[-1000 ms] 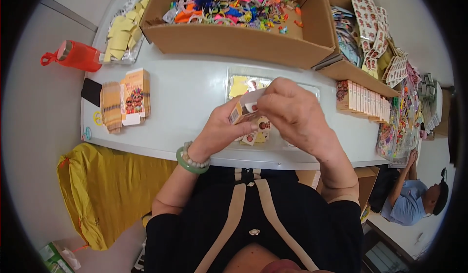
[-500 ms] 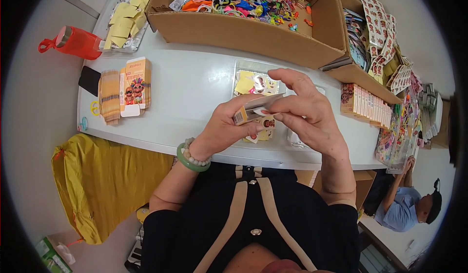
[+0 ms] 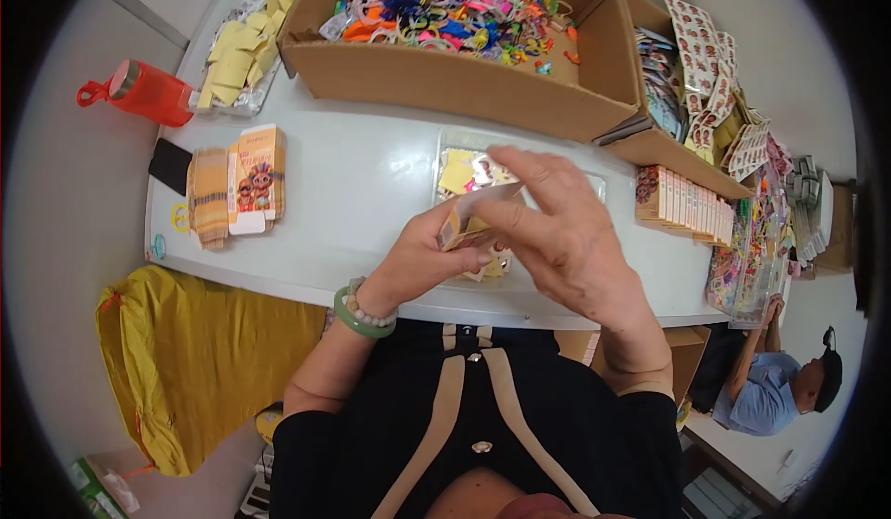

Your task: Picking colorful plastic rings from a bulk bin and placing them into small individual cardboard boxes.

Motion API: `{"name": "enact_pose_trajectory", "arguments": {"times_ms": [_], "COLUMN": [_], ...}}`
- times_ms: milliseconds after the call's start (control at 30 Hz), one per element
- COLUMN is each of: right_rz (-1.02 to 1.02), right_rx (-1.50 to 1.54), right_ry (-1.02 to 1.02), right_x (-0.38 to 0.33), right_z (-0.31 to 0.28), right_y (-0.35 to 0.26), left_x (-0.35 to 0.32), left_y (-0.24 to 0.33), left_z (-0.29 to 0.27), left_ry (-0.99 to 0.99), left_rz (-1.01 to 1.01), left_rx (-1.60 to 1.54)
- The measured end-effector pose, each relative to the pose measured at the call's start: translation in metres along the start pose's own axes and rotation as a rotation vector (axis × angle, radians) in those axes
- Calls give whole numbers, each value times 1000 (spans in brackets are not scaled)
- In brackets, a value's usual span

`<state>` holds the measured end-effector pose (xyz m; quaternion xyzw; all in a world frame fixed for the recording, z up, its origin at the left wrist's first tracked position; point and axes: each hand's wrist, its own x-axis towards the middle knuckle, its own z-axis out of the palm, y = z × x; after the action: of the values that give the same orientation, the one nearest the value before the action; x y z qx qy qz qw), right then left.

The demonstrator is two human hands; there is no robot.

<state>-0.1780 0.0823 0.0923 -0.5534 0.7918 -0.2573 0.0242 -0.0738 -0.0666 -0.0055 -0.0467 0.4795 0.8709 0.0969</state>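
My left hand (image 3: 408, 261) grips a small open carton (image 3: 458, 226), its flap raised and its mouth turned toward the right. Against that mouth rests my right hand (image 3: 566, 227), fingers apart; one finger reaches into the carton and its tip is hidden. The upper fingers extend over the flap. Beneath both hands lies a clear plastic tray (image 3: 443, 155) holding yellow paper pieces (image 3: 458, 172) and printed stickers, partly covered by the hands. A stack of flattened orange cartons (image 3: 212, 194) lies to the left, with one printed carton (image 3: 255, 183) on its right side.
A big cardboard box (image 3: 464, 88) of colourful small trinkets stands at the back. Right of it, another cardboard box (image 3: 682, 153) holds sticker sheets (image 3: 696, 51). A row of filled cartons (image 3: 682, 205) stands before it. A red bottle (image 3: 148, 92) lies far left. A person (image 3: 770, 389) sits at right.
My right hand has moved in at the carton's mouth, one finger now inside. The small white piece it pinched there is out of sight. The whole view has shifted slightly.
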Motion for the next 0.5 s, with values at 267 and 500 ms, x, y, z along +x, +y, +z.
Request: {"name": "enact_pose_trajectory", "arguments": {"times_ms": [267, 500], "right_rz": [58, 549], "right_rx": [244, -512], "right_ry": [192, -472], "right_x": [21, 114], "right_z": [-8, -15], "right_y": [46, 244], "left_x": [8, 12], "left_y": [-5, 2], "left_z": [-12, -19], "left_ry": [75, 146], "left_rz": [150, 77], "left_rx": [-11, -26]}}
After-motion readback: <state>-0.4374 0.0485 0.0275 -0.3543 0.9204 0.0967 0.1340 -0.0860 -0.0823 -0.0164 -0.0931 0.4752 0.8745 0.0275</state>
